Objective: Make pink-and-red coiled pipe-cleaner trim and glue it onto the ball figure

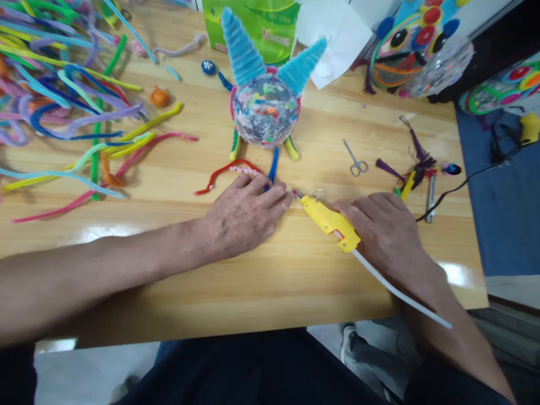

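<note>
Item 1: glue gun (328,218), yellow, between the 2 hands. Long axis aslant, nozzle forward and to the left, aimed at the left fingertips; gap very small (contact cannot be told). White glue stick (399,291) trailing from the rear, back over the right forearm.

Item 2: right hand (383,233), nearer to the glue gun's body, curled round its grip. Finger placing at the trigger hidden.

Item 3: left hand (247,218), palm down on the table (248,292), fingers close together, narrow. Fingertips over the near ends of 1 pink braid (244,170) and 1 blue stem (274,166); pinched or only pressed, cannot tell.

Item 4: red stem (223,170), bent, beside the braid, just ahead of the left hand.

Item 5: clear ball (265,109), filled with coloured bits, 2 blue horns (242,50), 2 yellow-green feet (291,148); directly ahead of the left hand, apart from it.

Item 6: scissors (358,166), 1 pair, ahead of the right hand, untouched.
</note>
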`<state>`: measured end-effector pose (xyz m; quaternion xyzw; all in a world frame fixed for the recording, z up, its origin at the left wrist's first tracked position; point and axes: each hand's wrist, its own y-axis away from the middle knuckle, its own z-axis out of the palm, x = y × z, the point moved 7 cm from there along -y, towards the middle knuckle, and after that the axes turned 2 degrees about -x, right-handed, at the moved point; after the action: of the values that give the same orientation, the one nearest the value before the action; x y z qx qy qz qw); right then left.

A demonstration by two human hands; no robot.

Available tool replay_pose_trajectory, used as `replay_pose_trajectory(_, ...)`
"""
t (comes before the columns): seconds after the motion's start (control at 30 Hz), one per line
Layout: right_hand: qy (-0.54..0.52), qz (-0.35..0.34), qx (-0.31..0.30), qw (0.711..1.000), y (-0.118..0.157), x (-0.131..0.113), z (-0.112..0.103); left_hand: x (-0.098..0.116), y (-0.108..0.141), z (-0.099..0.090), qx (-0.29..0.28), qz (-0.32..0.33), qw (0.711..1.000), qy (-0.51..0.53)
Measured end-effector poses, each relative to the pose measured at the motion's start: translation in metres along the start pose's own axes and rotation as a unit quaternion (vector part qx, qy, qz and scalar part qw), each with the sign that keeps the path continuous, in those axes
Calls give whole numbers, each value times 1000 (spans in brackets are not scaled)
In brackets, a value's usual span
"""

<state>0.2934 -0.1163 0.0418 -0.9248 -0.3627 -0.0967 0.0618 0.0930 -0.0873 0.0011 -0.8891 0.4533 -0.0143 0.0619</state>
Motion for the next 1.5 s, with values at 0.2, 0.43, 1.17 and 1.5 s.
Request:
replay_pose_trajectory(0.2,-5,-10,-3,1000,-3,-3,6,0,0,1,-5,-8,1000,15)
replay_pose_trajectory(0.43,-2,-10,-6,1000,-7,-4,4,0,0,1,2,-7,1000,10)
replay_pose_trajectory(1.17,8,-10,-13,1000,-5,-3,2,-1,-1,-1,3,-3,1000,15)
replay_pose_trajectory(1.5,6,-14,34,999,-4,-2,2,0,0,0,22,1,1000,5)
